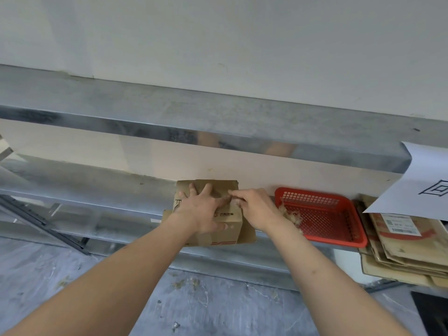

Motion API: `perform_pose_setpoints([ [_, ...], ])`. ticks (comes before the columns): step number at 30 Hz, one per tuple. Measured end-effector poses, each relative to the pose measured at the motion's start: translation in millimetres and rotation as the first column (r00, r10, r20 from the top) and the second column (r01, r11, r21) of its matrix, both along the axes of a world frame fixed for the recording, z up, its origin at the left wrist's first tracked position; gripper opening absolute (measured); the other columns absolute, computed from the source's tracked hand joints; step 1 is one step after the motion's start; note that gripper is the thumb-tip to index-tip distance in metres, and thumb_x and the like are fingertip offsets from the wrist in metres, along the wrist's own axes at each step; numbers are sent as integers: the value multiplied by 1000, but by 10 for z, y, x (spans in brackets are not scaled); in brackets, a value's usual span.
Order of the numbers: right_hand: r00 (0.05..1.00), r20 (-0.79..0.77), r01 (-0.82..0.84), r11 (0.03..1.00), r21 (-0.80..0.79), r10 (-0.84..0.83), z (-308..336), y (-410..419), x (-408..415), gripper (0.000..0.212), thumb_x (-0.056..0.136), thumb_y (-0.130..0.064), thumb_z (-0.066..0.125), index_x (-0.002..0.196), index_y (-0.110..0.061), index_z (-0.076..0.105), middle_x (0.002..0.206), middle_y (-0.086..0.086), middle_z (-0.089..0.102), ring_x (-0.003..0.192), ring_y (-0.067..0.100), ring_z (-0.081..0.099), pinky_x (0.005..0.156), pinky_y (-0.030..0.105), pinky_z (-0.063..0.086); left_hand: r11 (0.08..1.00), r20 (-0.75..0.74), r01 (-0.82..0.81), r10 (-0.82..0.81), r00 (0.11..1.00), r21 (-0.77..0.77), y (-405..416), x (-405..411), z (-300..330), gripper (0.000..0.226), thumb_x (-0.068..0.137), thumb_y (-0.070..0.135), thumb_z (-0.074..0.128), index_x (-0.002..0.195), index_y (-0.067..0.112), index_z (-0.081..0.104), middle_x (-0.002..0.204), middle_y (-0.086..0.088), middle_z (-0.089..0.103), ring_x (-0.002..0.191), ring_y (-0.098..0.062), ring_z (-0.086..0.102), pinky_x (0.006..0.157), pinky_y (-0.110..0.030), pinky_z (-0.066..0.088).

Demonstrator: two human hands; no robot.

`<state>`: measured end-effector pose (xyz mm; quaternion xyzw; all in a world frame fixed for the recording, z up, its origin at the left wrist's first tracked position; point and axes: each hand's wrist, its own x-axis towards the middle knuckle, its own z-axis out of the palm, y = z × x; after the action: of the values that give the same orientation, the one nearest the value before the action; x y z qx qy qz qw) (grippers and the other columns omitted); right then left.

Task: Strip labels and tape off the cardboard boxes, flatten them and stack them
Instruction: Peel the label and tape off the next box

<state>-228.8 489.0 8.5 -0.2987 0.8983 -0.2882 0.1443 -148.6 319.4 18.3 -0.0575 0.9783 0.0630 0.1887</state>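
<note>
your cardboard box (pixel 219 221) sits on the metal shelf (pixel 97 190) just below frame centre, left hand (pixel 202 212) spread flat on its top holding it down, fingers straight, right hand (pixel 254 209) at its 3 o'clock edge with fingertips pinched on what looks like tape (too small to be sure). it should handle light and stiff but dent easily, so keep the palm over the top panel and peel along the seam. red basket (pixel 339 238) of peeled scraps at 3 o'clock, flattened stack (pixel 400 253) beyond it.
</note>
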Motion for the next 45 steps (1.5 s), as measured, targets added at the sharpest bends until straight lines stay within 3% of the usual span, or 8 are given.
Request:
perform_pose_setpoints([
  [6,983,93,163,983,-78,-156,25,-41,-35,28,80,-14,86,107,-20,79,95,-6,75,89,7,68,89,25,57,1000,-13,10,-10,1000,-11,90,-32,-6,81,82,69,63,152,56,24,144,-8,29,146,-56,15,112,-71,26],
  [15,884,142,464,872,-158,-445,-171,-82,59,14,90,-17,77,78,-22,71,89,-7,70,85,10,66,77,27,52,1000,-52,-2,1,999,-20,101,24,-53,83,83,68,64,153,56,23,153,-6,23,149,-50,13,116,-69,22],
  [19,678,577,702,632,-327,-455,-324,71,28,10,92,3,70,87,-5,66,96,11,73,88,22,76,75,37,65,1000,-35,-11,11,999,3,39,3,-8,83,81,68,68,152,57,26,155,-3,22,152,-44,11,117,-67,24],
  [26,504,770,845,409,-345,-391,-427,103,20,33,76,10,83,101,-6,69,96,10,71,87,26,76,75,37,65,1000,-33,13,-13,999,-16,120,-115,22,84,80,50,76,153,45,36,169,-2,15,153,-30,24,118,-55,35],
  [31,760,394,649,634,-421,-517,-498,81,53,17,78,-8,86,75,-20,75,77,-7,72,80,16,71,79,30,58,1000,7,-25,25,1000,-16,183,-195,68,85,78,39,81,153,39,41,169,-5,17,153,-31,25,118,-48,38],
  [34,862,214,505,740,-444,-460,-523,93,160,10,92,-13,75,99,-11,82,98,-1,78,94,13,71,89,26,53,999,30,-42,43,999,-18,244,-230,129,83,78,36,81,152,36,44,168,-9,21,152,-32,28,117,-47,38],
  [39,866,388,477,750,-458,-314,-542,172,147,22,103,-15,61,117,-16,78,116,-9,74,106,3,65,91,6,44,997,19,-61,61,998,-38,427,-254,238,60,83,36,80,138,23,60,152,-13,42,137,-33,45,106,-41,47],
  [45,693,687,634,640,-434,-220,-561,251,2,22,85,3,79,88,-19,83,93,-2,80,94,14,76,95,39,60,996,8,-88,88,996,-19,490,-250,234,59,80,45,81,133,25,64,155,-15,41,138,-36,44,111,-41,43],
])
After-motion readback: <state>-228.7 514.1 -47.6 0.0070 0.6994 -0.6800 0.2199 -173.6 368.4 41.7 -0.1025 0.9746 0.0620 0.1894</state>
